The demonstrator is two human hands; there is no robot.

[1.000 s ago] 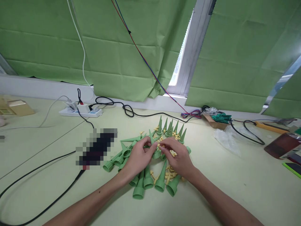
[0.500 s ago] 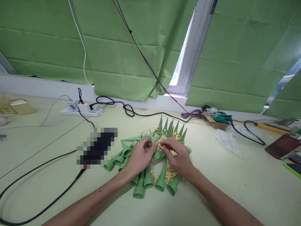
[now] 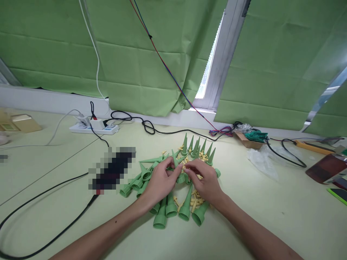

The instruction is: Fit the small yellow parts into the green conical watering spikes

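My left hand is closed around a green plastic cone spike, its pointed end up beside the thumb. Against the side of that spike, my right hand pinches a small yellow plastic piece, mostly covered by the fingertips. Several upright green spikes stand just behind the hands. Toward me and to the left lie more green spikes, their open round ends facing out. Small yellow plastic pieces are heaped among them, partly under my right hand.
Left of the pile is a pixelated dark object with a black cable. A white power strip sits by the wall. Toward the right are a cardboard box, clear plastic bags and a dark red bottle.
Both hands stay almost in the same place, still together at the green spike. Only very slight shifts of the fingers and right forearm show.
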